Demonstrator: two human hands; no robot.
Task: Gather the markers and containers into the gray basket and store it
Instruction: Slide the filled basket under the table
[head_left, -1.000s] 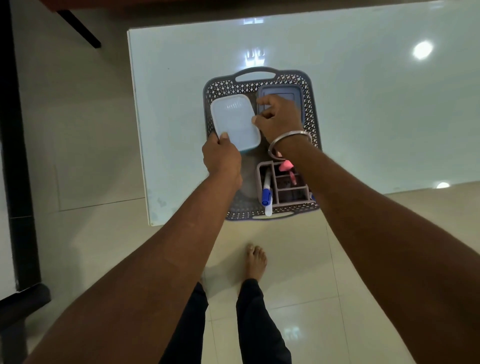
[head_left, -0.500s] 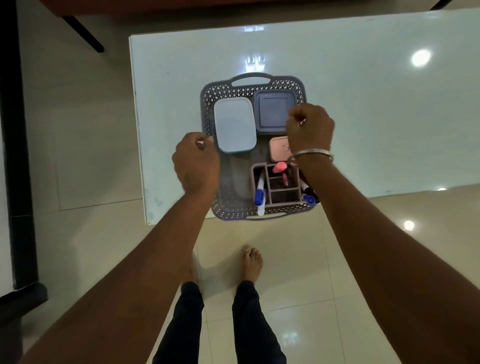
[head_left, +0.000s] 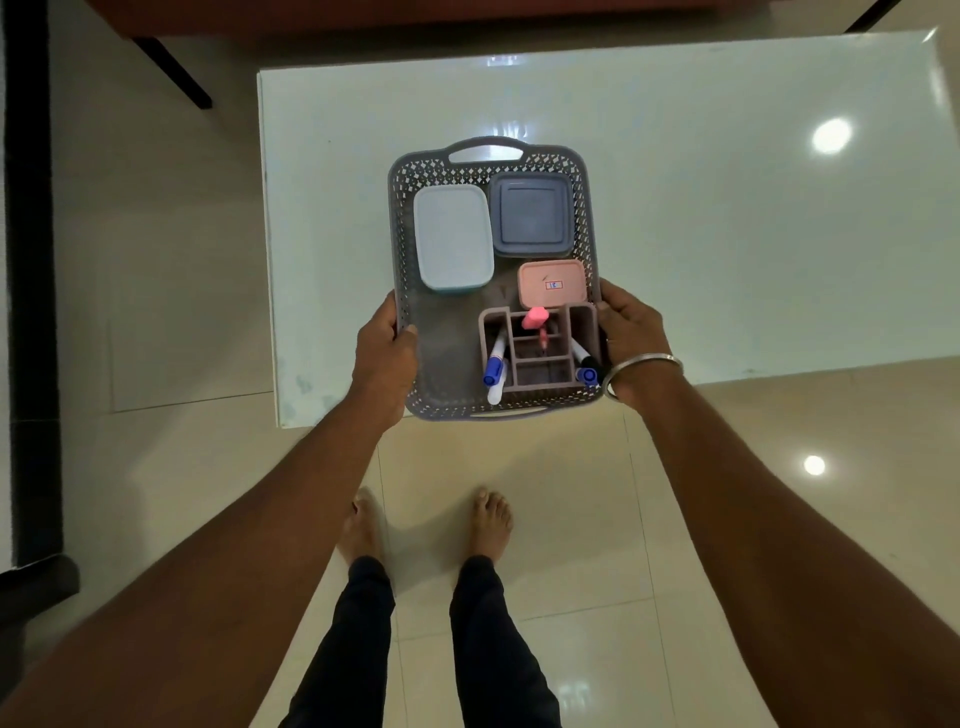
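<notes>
The gray perforated basket (head_left: 403, 218) sits at the near edge of the glass table, slightly overhanging it. Inside lie a light blue lidded container (head_left: 453, 243), a dark blue-gray square container (head_left: 531, 215), a small pink container (head_left: 553, 282) and a gray divided organizer (head_left: 537, 364). The organizer holds a blue-capped white marker (head_left: 495, 371), a pink-topped pen (head_left: 536, 318) and a black marker (head_left: 585, 359). My left hand (head_left: 384, 356) grips the basket's left rim. My right hand (head_left: 634, 332), with a metal bangle, grips the right rim.
The white glass table (head_left: 727, 218) stretches back and right. Glossy tiled floor (head_left: 571, 493) and my bare feet lie below the basket. A dark table leg (head_left: 176, 73) stands at the upper left, a black frame (head_left: 28, 260) along the left edge.
Both hands left the containers inside the basket and moved outward to its side rims, where they now grip it. The light blue container lies flat in the basket.
</notes>
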